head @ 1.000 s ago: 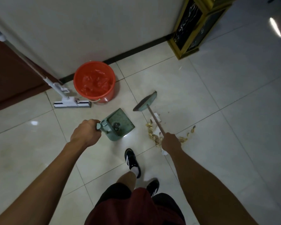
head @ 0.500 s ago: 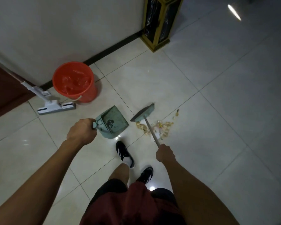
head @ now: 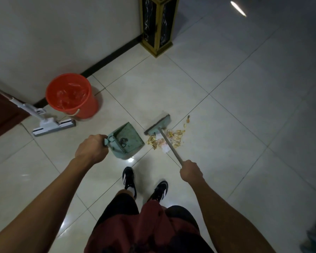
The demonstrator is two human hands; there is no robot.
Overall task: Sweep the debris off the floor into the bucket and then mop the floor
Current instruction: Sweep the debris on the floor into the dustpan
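The left hand [head: 91, 149] is curled tight around the handle of the green dustpan [head: 126, 140], and no fingers stick out. The dustpan is flat plastic with a row of comb teeth near the handle, and its open mouth points away from the hand, toward the broom. Up and to the left of this hand, near the wall, lies the white mop [head: 49, 124] with its long flat head on the tiles. Just beside the mop, farther from the hand, stands the round orange bucket [head: 71, 95], which has a shiny crinkly bag inside. The right hand [head: 191, 170] is closed in a fist around the thin grey stick of the broom [head: 159, 125]. The broom's green brush head sits on the floor ahead of this hand, close to the dustpan's mouth. The debris [head: 169, 139] is a small heap of yellow crumbs and white paper bits, lying under the stick between the brush and the right hand, with a few crumbs spread out to the right. Compared with a second ago, the heap now sits farther from the right hand, no longer right under it, and the brush head is nearer the dustpan. The floor [head: 226, 99] is smooth, shiny pale tile with thin dark lines. Far ahead of the right hand stands a black and gold stand [head: 158, 24] against the wall.
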